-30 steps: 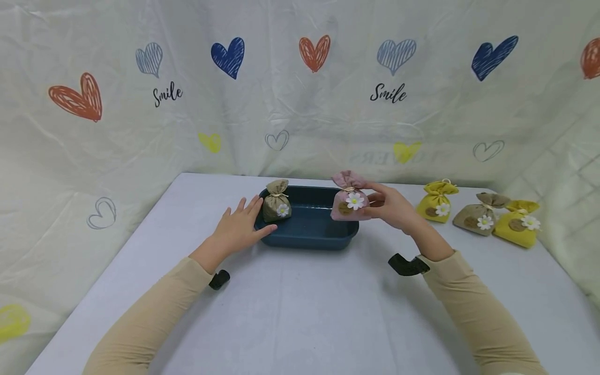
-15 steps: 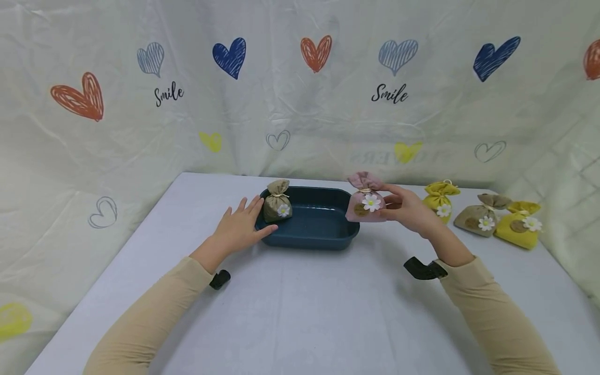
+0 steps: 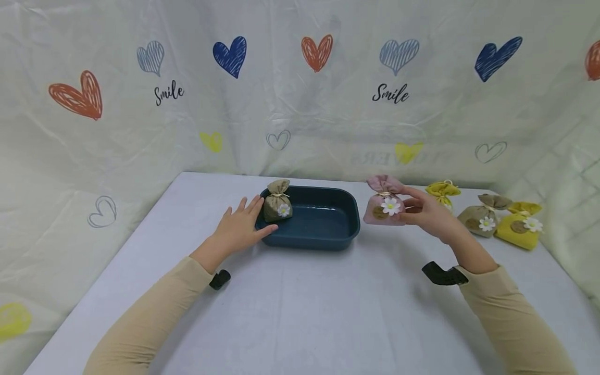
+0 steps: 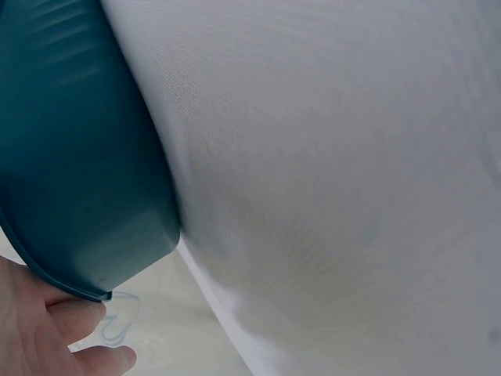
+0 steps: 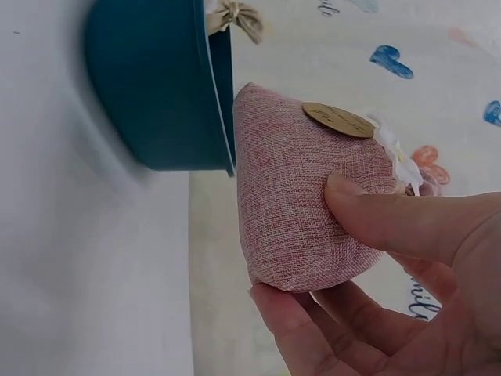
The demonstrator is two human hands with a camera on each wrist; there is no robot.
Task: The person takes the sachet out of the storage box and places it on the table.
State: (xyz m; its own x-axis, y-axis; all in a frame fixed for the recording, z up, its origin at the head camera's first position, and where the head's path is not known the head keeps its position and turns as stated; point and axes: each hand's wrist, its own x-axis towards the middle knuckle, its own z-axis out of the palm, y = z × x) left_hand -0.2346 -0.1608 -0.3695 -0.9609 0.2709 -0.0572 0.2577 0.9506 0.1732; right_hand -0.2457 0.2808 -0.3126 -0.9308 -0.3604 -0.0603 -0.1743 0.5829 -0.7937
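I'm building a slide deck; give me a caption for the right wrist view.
The right hand holds a pink pouch with an oval tag beside a teal tub.

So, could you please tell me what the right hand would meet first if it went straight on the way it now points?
Beyond the pink bag it holds, the right hand would probably meet the blue tray first, at its right end, though height is hard to judge.

Bag (image 3: 275, 209) inside tray (image 3: 309, 243), at left; second bag (image 3: 375, 208) just right of tray.
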